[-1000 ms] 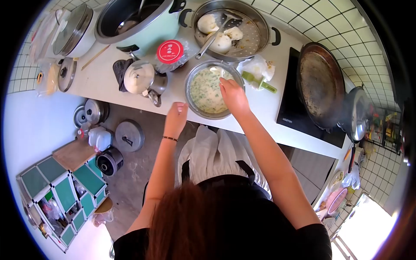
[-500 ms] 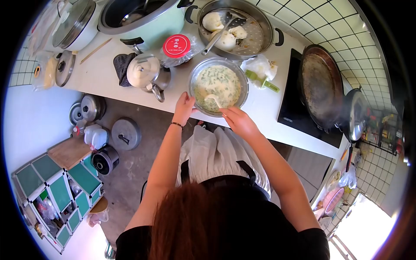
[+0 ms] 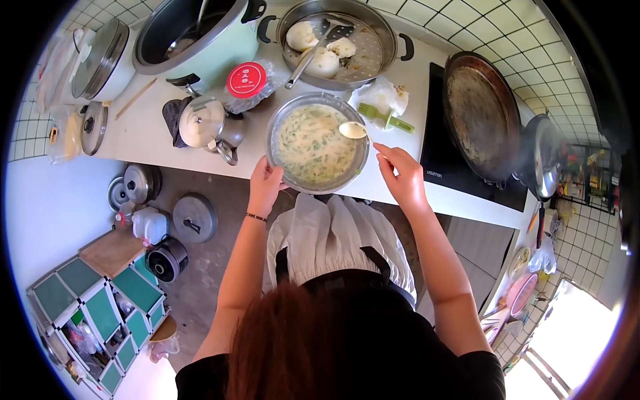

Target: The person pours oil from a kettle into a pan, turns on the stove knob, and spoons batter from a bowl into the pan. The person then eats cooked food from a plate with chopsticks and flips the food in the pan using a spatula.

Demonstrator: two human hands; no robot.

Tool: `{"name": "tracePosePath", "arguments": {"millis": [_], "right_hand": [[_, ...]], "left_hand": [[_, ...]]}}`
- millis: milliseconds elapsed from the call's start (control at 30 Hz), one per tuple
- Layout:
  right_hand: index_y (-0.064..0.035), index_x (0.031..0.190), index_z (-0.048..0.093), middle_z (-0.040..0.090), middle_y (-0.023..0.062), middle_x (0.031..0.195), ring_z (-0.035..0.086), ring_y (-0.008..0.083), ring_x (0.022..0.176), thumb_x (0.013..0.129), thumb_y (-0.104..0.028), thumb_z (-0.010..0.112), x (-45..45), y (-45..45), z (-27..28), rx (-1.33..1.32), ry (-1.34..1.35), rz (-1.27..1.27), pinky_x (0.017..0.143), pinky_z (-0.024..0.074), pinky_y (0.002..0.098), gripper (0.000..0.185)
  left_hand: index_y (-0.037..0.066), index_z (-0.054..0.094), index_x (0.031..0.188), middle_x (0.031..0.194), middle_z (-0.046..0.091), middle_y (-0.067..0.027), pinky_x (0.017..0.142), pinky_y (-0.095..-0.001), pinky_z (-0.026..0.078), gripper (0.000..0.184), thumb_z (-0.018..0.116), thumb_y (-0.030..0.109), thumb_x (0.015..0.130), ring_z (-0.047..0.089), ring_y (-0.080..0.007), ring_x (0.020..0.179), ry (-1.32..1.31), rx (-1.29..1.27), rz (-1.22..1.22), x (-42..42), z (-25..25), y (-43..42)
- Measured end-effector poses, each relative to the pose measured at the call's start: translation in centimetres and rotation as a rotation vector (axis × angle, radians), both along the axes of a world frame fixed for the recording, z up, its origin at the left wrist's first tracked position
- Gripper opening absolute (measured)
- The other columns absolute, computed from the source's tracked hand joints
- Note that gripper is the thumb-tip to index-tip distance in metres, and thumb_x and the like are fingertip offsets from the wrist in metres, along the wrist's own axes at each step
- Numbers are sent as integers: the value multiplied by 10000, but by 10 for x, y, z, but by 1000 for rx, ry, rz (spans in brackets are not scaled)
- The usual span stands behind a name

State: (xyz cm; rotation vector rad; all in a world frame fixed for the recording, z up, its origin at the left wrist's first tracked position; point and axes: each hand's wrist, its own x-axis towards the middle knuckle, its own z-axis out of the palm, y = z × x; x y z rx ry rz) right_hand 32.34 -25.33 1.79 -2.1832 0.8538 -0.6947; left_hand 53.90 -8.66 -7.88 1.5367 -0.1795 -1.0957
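A metal bowl [image 3: 364, 160] of pale batter [image 3: 313, 150] with chopped green bits stands at the counter's front edge. My left hand [image 3: 265, 185] is closed on its rim at the lower left, thumb on top and fingers out of sight below. A white spoon [image 3: 353, 130] is pinched by its handle in my right hand [image 3: 400, 175]. Its bowl hangs over the right side of the batter, carrying some pale batter. Just beyond the bowl lie a green-handled brush or scraper [image 3: 387, 119] and a crumpled white plastic bag [image 3: 383, 95].
Steam rises near a dark frying pan [image 3: 481, 117] on the black cooktop [image 3: 437, 143] at right. Behind the bowl stands a steamer pot [image 3: 383, 50] with buns and a utensil. A metal kettle [image 3: 203, 123], a red-lidded container [image 3: 247, 80] and a large cooker [image 3: 233, 33] are at left.
My right hand has lifted the spoon out of the batter and moved right with it. My left hand stays on the rim, and the bowl now looks turned or tilted slightly.
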Motion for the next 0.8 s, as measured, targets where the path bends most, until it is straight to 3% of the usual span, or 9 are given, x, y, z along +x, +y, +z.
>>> {"name": "tracePosePath", "arguments": {"millis": [267, 333, 600, 633, 667, 767, 800], "right_hand": [[-13, 1029, 615, 552, 114, 757, 549, 274, 619, 790, 18, 612, -28, -26, 36, -178, -18, 104, 570, 457, 344, 241], [-14, 1004, 612, 558, 118, 771, 564, 302, 649, 787, 9, 611, -39, -33, 51, -239, -14, 104, 589, 468, 358, 218], [29, 906, 611, 633, 184, 848, 614, 342, 775, 819, -23, 590, -101, -81, 108, -150, -80, -166, 676, 493, 352, 104], [27, 904, 622, 636, 186, 823, 619, 324, 739, 833, -37, 580, -107, -87, 116, -85, -63, -216, 661, 485, 331, 105], [26, 904, 631, 619, 159, 739, 601, 238, 640, 856, -64, 573, -116, -94, 119, 7, -42, -281, 605, 464, 298, 117], [36, 906, 635, 537, 49, 624, 475, 85, 540, 892, -100, 538, -141, -120, 128, 210, -52, -348, 506, 402, 243, 167], [39, 904, 635, 538, 39, 623, 473, 82, 535, 895, -101, 529, -148, -126, 130, 279, -75, -357, 501, 398, 237, 175]], "left_hand": [[25, 508, 1169, 969, 632, -49, 682, -261, 556, 301, 477, 72, 873, 638, -113, 818, -58, -65, -82, -23, 76, -24], [0, 511, 1116, 955, 623, -73, 701, -297, 572, 259, 465, 53, 866, 648, -145, 806, -44, -95, -137, -29, 98, -41], [7, 523, 1081, 919, 602, -57, 688, -302, 565, 238, 487, 92, 862, 629, -134, 777, -86, -144, -290, -58, 149, -123], [8, 524, 1081, 918, 601, -60, 687, -304, 565, 238, 491, 95, 861, 628, -134, 775, -77, -162, -310, -62, 153, -135], [9, 524, 1080, 916, 600, -63, 687, -305, 566, 238, 494, 98, 861, 628, -135, 773, -69, -180, -328, -67, 159, -147], [-5, 522, 1070, 916, 605, -84, 685, -312, 571, 235, 492, 93, 858, 635, -151, 757, -69, -219, -389, -82, 170, -184], [-10, 521, 1066, 916, 606, -89, 685, -316, 572, 234, 489, 92, 859, 638, -156, 753, -73, -232, -422, -88, 172, -195]]}}
